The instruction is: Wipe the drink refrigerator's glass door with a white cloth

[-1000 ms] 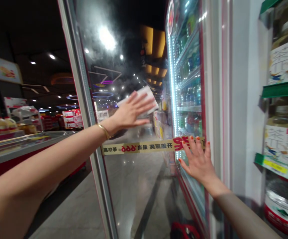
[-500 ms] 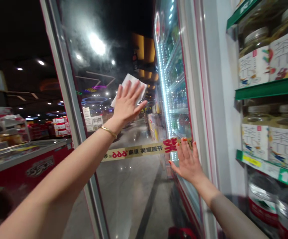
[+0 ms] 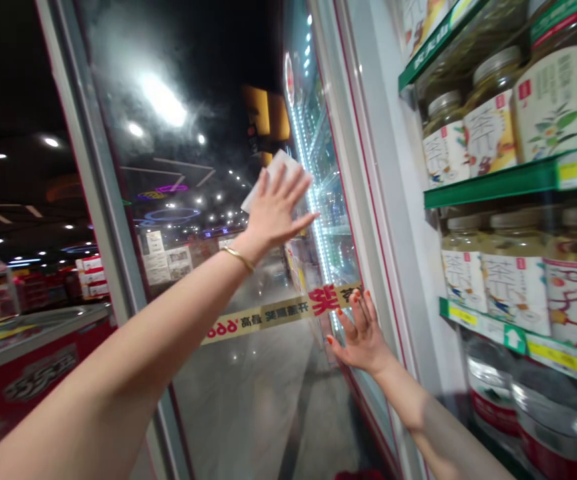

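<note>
Spread fingers of my left hand (image 3: 274, 210) lie flat over a white cleaning cloth (image 3: 284, 160), pressing it to the glass door (image 3: 208, 153). Part of the cloth is hidden under the palm. My right hand (image 3: 361, 337) is open, fingers up and slightly bent, at the right side of the glass near its frame (image 3: 368, 220). It overlaps the end of a yellow printed strip (image 3: 273, 313) that crosses the door. Whether its fingertips touch the glass I cannot tell. Hazy smears show on the upper glass around a bright light reflection.
At the right, shelves with green edging (image 3: 498, 187) carry several drink bottles (image 3: 516, 267) close to my right arm. A red chest freezer (image 3: 38, 373) stands on the left. A metal door post (image 3: 103, 220) rises between it and the glass. Lit cooler shelves show within the pane.
The view has turned right, bringing more shelf in. My left hand and the cloth have slid right across the glass. My right hand's fingers have bent a little.
</note>
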### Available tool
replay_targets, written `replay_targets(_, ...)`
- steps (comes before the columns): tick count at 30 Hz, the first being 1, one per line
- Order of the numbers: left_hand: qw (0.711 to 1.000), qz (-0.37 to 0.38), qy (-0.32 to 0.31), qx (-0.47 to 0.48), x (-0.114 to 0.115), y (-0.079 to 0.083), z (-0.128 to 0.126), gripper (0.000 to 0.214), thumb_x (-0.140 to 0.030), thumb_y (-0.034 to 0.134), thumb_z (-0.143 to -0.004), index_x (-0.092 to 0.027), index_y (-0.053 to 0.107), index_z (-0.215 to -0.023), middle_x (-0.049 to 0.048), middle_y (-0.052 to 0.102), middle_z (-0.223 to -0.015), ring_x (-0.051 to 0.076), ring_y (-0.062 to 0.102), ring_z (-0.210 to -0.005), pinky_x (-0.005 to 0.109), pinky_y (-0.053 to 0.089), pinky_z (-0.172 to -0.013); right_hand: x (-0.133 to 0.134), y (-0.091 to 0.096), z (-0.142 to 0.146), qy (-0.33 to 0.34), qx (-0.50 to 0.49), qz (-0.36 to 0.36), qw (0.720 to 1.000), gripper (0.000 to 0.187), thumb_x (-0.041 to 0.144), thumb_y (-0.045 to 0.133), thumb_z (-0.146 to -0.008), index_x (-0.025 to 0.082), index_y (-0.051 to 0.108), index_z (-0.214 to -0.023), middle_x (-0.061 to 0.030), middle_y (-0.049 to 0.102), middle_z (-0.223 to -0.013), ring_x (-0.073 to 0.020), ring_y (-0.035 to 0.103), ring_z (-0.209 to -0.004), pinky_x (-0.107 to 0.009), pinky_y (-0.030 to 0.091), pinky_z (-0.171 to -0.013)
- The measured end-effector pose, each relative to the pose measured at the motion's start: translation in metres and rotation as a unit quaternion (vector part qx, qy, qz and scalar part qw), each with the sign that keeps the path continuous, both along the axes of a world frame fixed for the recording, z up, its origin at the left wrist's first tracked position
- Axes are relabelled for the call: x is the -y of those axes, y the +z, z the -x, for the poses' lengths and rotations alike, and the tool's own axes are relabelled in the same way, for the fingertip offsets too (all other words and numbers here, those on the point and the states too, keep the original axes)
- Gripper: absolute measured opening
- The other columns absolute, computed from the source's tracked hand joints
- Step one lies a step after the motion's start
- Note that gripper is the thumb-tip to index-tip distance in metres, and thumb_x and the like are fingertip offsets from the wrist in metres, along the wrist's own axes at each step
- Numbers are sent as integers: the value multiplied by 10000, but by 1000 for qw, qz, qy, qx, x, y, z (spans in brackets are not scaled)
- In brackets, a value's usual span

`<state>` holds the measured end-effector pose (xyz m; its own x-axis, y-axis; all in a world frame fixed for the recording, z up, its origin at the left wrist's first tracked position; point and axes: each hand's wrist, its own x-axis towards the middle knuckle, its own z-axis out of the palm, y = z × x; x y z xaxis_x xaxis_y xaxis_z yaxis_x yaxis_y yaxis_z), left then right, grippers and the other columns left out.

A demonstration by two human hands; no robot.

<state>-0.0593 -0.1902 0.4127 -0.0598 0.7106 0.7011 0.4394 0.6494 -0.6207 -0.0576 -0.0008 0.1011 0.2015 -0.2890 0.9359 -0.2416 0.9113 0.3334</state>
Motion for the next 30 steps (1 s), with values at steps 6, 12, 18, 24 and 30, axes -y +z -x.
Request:
replay_targets(6,927,373,-45,24,-15,-56,-3,759,-743,456,-1048,-363,419,-1704,-83,316,-1813,218,188,-1738,465,-9,-1460,-5,-9,6,-4,-22,9,1000,1015,355,667,-941,232,120,-1787,-129,59,-1883,-358,236,-1712,-632,440,-1301)
replay_targets(12,999,51,-13,-10,-31,-13,-17,773,-688,244,-1115,-234,363,-1730,29,299,-1834,329,127,-1743,613,-62,-1421,-7,-16,10,-4,-6,14,1000,992,359,699,-924,329,178,-1768,-101,125,-1867,-371,331,-1665,-606,467,-1265)
replay_targets(18,926,374,-25,52,3,-62,-23,652,-686,380,-1096,-377,496,-1658,-94,368,-1782,212,220,-1728,503,26,-1465,-11,-12,7,2,-10,1,1000,975,319,704,-911,264,228,-1760,-151,119,-1867,-391,334,-1660,-609,473,-1246)
replay_targets(24,989,-133,64,-19,171,-39,-59,706,-677,388,-1084,-541,168,-1741,-197,128,-1822,310,127,-1742,586,-3,-1465,-2,3,-10,22,36,25,999,992,293,671,-943,309,152,-1788,-134,115,-1877,-383,314,-1674,-662,426,-1281)
replay_targets(30,983,-56,166,-57,239,-267,-83,984,-758,503,-973,-373,82,-1775,-83,242,-1812,299,-9,-1727,520,-95,-1447,52,53,-26,14,100,-10,995,917,471,659,-1026,412,149,-1785,-36,28,-1895,-418,65,-1739,-814,147,-1341)
